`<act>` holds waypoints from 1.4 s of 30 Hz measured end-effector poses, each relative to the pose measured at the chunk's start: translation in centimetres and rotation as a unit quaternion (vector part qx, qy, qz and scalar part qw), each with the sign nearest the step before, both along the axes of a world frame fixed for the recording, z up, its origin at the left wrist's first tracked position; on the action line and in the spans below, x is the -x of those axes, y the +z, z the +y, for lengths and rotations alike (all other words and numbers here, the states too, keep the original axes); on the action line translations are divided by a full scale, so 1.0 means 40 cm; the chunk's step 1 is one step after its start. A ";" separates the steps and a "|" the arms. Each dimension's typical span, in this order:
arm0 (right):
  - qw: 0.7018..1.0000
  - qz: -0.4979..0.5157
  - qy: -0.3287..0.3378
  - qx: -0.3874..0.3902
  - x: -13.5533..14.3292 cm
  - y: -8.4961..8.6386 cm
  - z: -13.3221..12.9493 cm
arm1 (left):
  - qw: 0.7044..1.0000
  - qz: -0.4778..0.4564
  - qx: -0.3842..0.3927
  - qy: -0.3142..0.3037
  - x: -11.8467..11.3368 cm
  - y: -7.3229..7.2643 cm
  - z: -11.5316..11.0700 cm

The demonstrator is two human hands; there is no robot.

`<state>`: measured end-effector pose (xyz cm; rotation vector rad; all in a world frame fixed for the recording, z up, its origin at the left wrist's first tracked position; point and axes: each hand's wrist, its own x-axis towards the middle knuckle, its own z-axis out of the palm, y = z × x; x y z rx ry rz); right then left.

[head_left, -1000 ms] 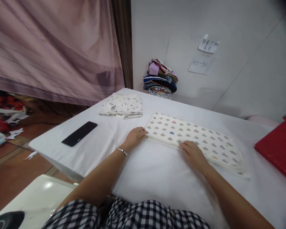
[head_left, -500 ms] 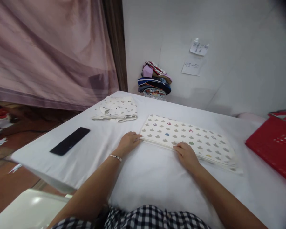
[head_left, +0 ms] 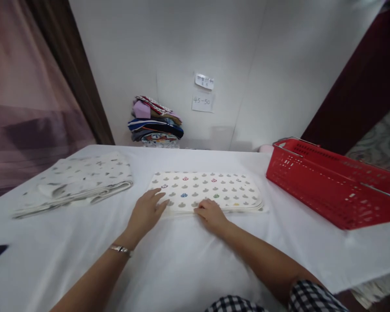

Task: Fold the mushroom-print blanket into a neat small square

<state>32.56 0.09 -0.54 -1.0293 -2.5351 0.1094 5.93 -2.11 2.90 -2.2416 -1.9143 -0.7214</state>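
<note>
I see the folded printed cloth (head_left: 199, 188) on the desk (head_left: 178, 255), between 1 other cloth (head_left: 91, 175) and a red basket (head_left: 321, 184). The left hand (head_left: 146, 211) spreads its fingers over the left end; the right hand (head_left: 212, 214) curls at the front edge, its grip unclear to me.

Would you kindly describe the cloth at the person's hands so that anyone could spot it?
On the white-covered table, look left of the red basket. There the cloth lies folded flat, left hand and right hand at its near edge. Neat rows of grey motifs, with a few coloured ones, set it apart from the scattered-print cloth farther left.
</note>
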 end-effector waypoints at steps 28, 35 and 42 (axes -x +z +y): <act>0.934 -0.120 -0.300 0.154 -0.344 0.040 0.161 | 0.952 0.052 0.285 0.098 -0.017 -0.021 0.096; 0.957 -0.112 -0.226 0.145 -0.165 0.070 0.283 | 0.976 0.075 0.201 0.044 -0.086 0.018 0.229; 0.948 -0.126 -0.254 0.145 -0.150 0.024 0.331 | 0.971 0.033 0.213 0.105 -0.017 -0.071 0.284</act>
